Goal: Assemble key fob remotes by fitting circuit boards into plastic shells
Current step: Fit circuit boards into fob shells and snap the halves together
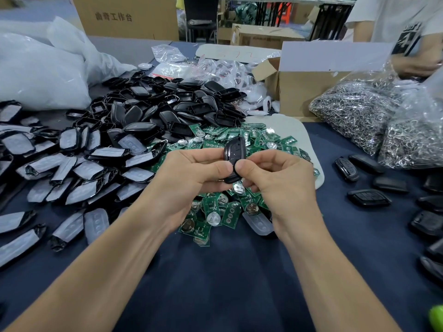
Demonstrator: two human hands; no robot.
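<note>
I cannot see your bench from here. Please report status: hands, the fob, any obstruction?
Left hand and right hand both grip one black key fob. Fob held above the pile of green circuit boards. Nothing in the way.

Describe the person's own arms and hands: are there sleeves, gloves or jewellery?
The left hand and right hand are bare: no gloves, no rings in view. The left forearm and right forearm are also uncovered to the frame's edge, with no sleeve, watch or bracelet visible.
</note>
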